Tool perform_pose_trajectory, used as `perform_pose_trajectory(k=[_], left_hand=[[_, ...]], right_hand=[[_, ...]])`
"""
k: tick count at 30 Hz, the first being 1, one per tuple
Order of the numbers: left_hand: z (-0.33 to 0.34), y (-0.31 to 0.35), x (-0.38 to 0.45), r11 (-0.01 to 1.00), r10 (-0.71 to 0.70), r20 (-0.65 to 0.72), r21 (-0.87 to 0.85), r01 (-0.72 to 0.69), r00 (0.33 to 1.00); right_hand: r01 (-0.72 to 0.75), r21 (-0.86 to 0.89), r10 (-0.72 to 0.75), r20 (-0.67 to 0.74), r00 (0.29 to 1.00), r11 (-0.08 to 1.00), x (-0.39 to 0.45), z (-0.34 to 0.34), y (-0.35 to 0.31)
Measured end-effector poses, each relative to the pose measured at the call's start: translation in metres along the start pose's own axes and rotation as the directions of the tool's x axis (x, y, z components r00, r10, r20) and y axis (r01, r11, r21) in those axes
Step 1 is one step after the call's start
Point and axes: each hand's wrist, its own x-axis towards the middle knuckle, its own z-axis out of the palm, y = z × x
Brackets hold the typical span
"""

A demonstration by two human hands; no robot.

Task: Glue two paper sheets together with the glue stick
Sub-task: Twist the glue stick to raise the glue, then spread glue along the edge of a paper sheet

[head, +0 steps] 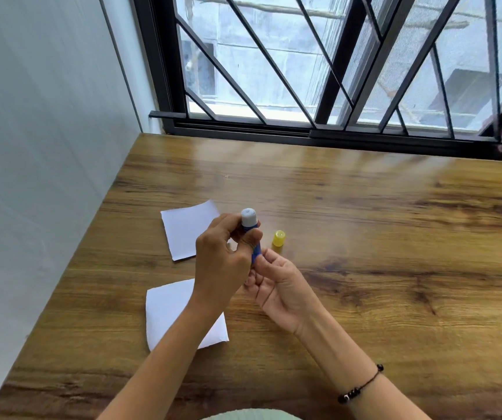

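Glue stick [250, 226] in the middle of the view, a blue tube with its pale grey-white glue end pointing up and away, uncapped, is held in the air above a wooden table [365, 237]; the table is broad, brown and strongly grained, running to a barred window [319, 65] at the far edge and a pale wall [40, 147] on the left; two white paper sheets lie flat on it, well apart from each other; the near sheet [168, 313] is partly hidden under the left forearm; the far sheet [186, 228] sits just beyond the left hand; the left hand [222, 259] grips the tube's upper part, fingers and thumb curled round it; the right hand [277, 283], palm up, pinches the tube's lower end between thumb and fingertips; a dark beaded bracelet [360, 386] circles the right wrist; a small yellow cap [279, 238] stands on the table just right of the tube.
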Motion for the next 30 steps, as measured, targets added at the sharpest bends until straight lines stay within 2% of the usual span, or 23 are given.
perform_pose_trajectory(k=[6,12,14,16,18,20,22,23,25,27,29,30], left_hand=[[0.0,-0.003,0.001,0.999,-0.031,-0.001,-0.03,0.031,1.0],[0.001,-0.008,0.002,0.996,-0.069,0.008,-0.054,0.069,0.998],[-0.001,-0.011,0.002,0.993,-0.091,0.008,-0.071,0.091,0.996],[-0.003,-0.015,0.004,0.972,-0.167,0.039,-0.162,0.172,0.985],[-0.004,-0.019,0.006,0.888,-0.306,0.111,-0.325,0.325,0.946],[-0.003,-0.022,0.008,0.745,-0.426,0.215,-0.469,0.475,0.879],[-0.001,-0.023,0.01,0.611,-0.47,0.304,-0.566,0.553,0.829],[0.0,-0.024,0.012,0.585,-0.464,0.321,-0.59,0.557,0.826],[0.003,-0.026,0.016,0.635,-0.43,0.282,-0.581,0.51,0.857],[-0.001,-0.029,0.024,0.793,-0.378,0.161,-0.452,0.409,0.912],[-0.009,-0.038,0.034,0.949,-0.257,0.059,-0.172,0.264,0.965],[-0.015,-0.044,0.04,0.986,-0.165,0.05,0.018,0.164,0.985]], right_hand=[[-0.02,-0.011,0.02,-0.019,1.0,1.0,0.002,0.001,0.001],[-0.111,0.026,0.112,-0.021,0.993,0.993,0.002,0.004,0.003],[-0.097,0.054,0.099,-0.042,0.994,0.994,0.002,0.006,0.006],[-0.04,0.087,0.045,-0.058,0.997,0.995,0.003,0.007,0.009],[0.031,0.111,-0.024,-0.065,0.998,0.993,0.005,0.008,0.01],[0.086,0.099,-0.078,-0.085,0.993,0.991,0.01,0.013,0.01],[0.125,0.086,-0.112,-0.137,0.984,0.988,0.018,0.02,0.008],[0.142,0.086,-0.125,-0.172,0.977,0.986,0.022,0.023,0.005],[0.186,0.093,-0.16,-0.233,0.959,0.978,0.031,0.029,-0.005],[0.238,0.09,-0.208,-0.257,0.944,0.967,0.037,0.033,-0.019],[0.273,0.061,-0.25,-0.254,0.934,0.96,0.043,0.037,-0.034],[0.288,0.039,-0.27,-0.25,0.93,0.957,0.046,0.039,-0.04]])
